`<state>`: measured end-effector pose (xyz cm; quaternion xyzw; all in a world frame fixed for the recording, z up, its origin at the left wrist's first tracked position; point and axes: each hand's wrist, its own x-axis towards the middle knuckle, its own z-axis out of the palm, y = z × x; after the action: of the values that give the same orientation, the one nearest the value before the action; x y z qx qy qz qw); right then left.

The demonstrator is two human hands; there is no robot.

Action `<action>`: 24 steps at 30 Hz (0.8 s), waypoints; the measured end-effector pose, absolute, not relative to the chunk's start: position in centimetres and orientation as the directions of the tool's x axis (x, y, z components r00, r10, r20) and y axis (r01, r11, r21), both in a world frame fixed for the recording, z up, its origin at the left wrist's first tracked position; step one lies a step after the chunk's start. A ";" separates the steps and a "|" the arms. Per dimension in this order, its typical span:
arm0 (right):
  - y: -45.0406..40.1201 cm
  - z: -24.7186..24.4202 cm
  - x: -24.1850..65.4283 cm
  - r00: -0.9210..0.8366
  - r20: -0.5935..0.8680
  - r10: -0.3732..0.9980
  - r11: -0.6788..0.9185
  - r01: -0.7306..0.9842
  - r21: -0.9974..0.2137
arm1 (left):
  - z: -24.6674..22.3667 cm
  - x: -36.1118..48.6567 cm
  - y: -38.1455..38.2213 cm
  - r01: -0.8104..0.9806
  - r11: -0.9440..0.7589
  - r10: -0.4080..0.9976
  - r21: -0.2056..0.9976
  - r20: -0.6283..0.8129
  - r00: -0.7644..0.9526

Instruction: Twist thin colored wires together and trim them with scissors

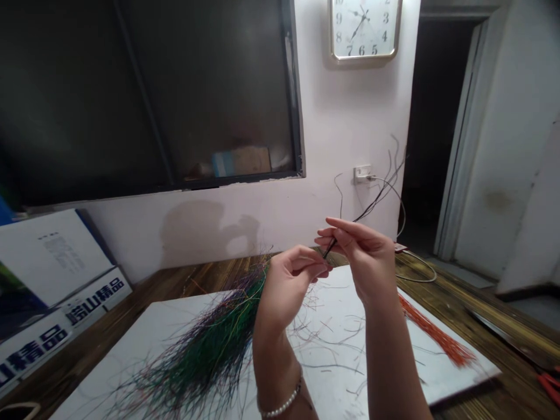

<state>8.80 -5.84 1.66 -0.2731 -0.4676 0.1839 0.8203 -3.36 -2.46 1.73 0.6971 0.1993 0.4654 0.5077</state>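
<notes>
Left-hand grip: my operator view shows the left hand [292, 286] closed, thumb and fingertips pinching the lower end of the dark strands.
Right-hand grip: I see the right hand [371, 256] closed on the same strands just above, between thumb and fingers, with the two hands near each other.
Dark strands [371, 205]: held above the board; the free ends fan up and right, in front of the wall.
Left wrist: wears a bead bracelet [286, 405].
Loose strands [350, 333]: scattered on the board below and between the forearms.
Green-and-dark bundle [219, 344]: lies on the board left of the left forearm, ends splayed.
Orange bundle [433, 332]: lies right of the right forearm, slanting toward the board's right corner.
White board [446, 379]: flat on the wooden table [459, 300].
Red-handled tool [550, 385]: at the right edge of my view, cut off by the frame.
Printed carton [56, 262]: at left, near the wall.
Wall socket [362, 174]: behind the strands, with a white cable [420, 279] plugged in.
Clock [366, 26]: above the socket, top cropped.
</notes>
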 end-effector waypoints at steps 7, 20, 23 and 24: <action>-5.6 1.5 9.1 0.470 0.695 0.544 0.766 0.060 -0.640 | 1.6 -3.2 -2.4 -0.041 -0.480 0.780 0.876 0.447 0.437; -5.8 1.4 9.5 0.482 0.633 0.606 0.628 0.199 -0.752 | 1.2 -3.8 -1.9 0.137 -0.554 0.801 0.821 0.480 0.359; -5.6 1.4 9.6 0.471 0.621 0.626 0.667 0.090 -0.740 | 0.9 -3.9 -1.6 0.157 -0.560 0.806 0.813 0.492 0.329; -5.5 1.3 9.6 0.468 0.622 0.628 0.681 0.056 -0.730 | 0.8 -3.9 -1.5 0.162 -0.561 0.806 0.812 0.490 0.332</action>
<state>9.57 -5.52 1.35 -0.3546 -0.4820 0.1834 0.7800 -3.91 -1.47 0.76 0.7431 0.3255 0.4775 0.3373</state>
